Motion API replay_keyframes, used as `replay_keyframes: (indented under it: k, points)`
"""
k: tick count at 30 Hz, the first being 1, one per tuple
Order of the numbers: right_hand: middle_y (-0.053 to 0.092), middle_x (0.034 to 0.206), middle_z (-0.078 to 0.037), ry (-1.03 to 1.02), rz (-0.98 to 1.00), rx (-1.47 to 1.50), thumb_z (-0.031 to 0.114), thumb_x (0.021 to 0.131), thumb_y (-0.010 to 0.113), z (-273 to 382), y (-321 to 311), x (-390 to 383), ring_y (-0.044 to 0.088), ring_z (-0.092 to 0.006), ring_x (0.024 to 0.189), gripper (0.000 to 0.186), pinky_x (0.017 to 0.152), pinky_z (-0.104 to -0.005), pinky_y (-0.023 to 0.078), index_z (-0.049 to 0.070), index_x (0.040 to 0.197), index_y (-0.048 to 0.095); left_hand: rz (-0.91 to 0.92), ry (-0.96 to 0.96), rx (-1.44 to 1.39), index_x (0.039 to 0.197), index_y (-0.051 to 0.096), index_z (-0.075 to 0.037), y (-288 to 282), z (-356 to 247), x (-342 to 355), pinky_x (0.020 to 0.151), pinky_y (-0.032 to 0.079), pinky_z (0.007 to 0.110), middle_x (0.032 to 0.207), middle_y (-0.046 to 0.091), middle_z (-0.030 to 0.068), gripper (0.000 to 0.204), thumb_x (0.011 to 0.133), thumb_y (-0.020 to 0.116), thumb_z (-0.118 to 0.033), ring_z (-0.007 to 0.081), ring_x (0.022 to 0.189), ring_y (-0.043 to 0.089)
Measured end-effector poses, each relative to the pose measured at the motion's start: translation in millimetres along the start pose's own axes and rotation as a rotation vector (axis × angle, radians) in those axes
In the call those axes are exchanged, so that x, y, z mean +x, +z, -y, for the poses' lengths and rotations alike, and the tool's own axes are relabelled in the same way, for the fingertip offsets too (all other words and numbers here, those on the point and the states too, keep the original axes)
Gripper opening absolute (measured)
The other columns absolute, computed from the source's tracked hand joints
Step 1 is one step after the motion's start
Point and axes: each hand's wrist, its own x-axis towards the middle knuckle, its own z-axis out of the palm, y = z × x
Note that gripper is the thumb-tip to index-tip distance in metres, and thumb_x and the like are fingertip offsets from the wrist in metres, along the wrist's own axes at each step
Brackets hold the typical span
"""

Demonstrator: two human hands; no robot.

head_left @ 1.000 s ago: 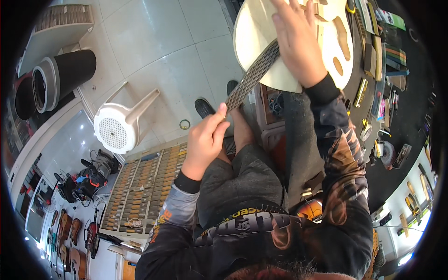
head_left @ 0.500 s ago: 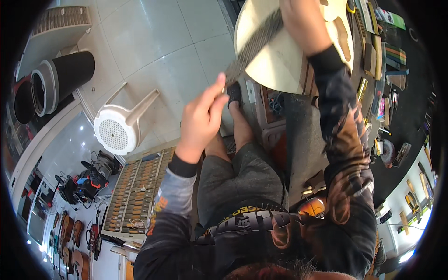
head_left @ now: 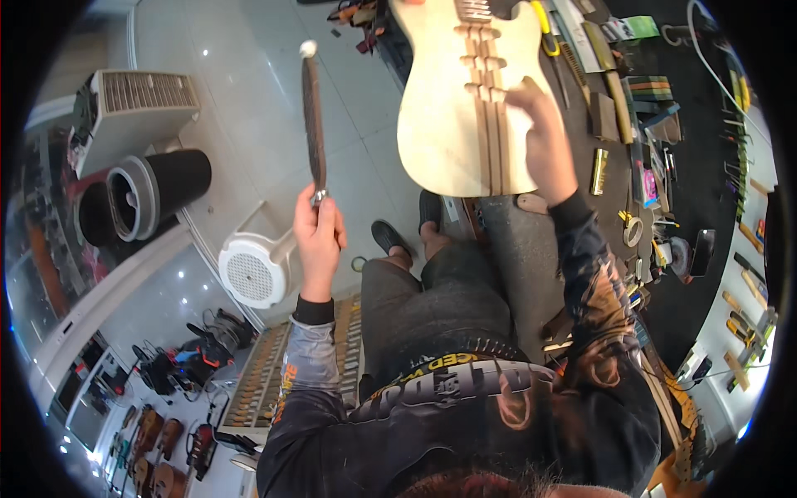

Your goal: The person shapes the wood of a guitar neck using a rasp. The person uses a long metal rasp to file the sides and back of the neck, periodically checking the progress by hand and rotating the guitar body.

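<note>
Filing looks paused: left hand (head_left: 318, 235) is clenched on the handle of a long rasp (head_left: 313, 116), raised upright, well clear of the guitar body (head_left: 452, 108). Right hand (head_left: 544, 137), fingers curled over its edge, steadies the pale, unfinished body against the workbench (head_left: 689, 166).

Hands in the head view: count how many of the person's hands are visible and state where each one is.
2. The left hand grips the handle end of a long file raised over the floor. The right hand rests on the pale guitar body at the workbench edge.
</note>
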Motion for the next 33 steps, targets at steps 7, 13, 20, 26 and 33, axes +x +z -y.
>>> replay_keyframes:
  k: [7,13,20,26,33]
  points:
    - [0.067,0.115,-0.018,0.213,0.015,-0.098,-0.015,0.077,0.046,13.8,0.2,-55.3,0.061,-0.0405,0.113,0.043,0.103,-0.0432,0.047,-0.001,0.111,0.068,0.085,0.097,0.255,0.138,0.052,0.003,-31.1,-0.6,12.1,0.057,0.047,0.023,0.086,0.06,0.0022,0.035,0.108,0.059,-0.013,0.0086,0.062,0.054]
    - [0.065,0.119,-0.019,0.334,-0.271,-0.099,-0.009,0.088,0.05,15.7,29.3,-42.3,0.06,-0.0392,0.118,0.034,0.105,-0.0421,0.046,-0.001,0.118,0.065,0.449,0.221,0.644,0.144,0.056,-0.006,-22.1,-7.0,67.4,0.065,0.052,0.032,0.086,0.07,0.0083,0.045,0.101,0.069,-0.013,0.0191,0.067,0.066]
    - [0.055,0.143,-0.02,0.355,-0.574,-0.09,0.016,0.104,0.058,24.9,94.9,-23.3,0.051,-0.0381,0.135,0.042,0.118,-0.0452,0.037,0.002,0.144,0.054,0.857,0.481,0.794,0.15,0.056,-0.014,-5.4,-10.5,107.4,0.064,0.054,0.04,0.086,0.073,0.0116,0.054,0.098,0.07,-0.015,0.031,0.07,0.069]
    - [0.05,0.158,-0.007,0.441,-0.472,-0.448,0.017,0.105,0.055,44.1,144.2,-51.2,0.033,-0.0333,0.156,0.041,0.128,-0.0571,0.018,0.012,0.146,0.056,0.941,0.539,0.82,0.149,0.059,-0.014,-36.7,0.7,102.7,0.063,0.054,0.039,0.088,0.073,0.0108,0.054,0.097,0.07,-0.009,0.0295,0.071,0.069]
    - [0.041,0.159,-0.026,0.392,-0.434,-0.68,0.015,0.11,0.048,40.5,113.7,-32.4,0.033,-0.0434,0.152,0.042,0.126,-0.0584,0.022,-0.001,0.149,0.048,0.878,0.594,0.73,0.146,0.061,-0.008,-1.0,12.9,107.0,0.066,0.056,0.036,0.092,0.074,0.0128,0.052,0.096,0.07,-0.004,0.0301,0.074,0.071]
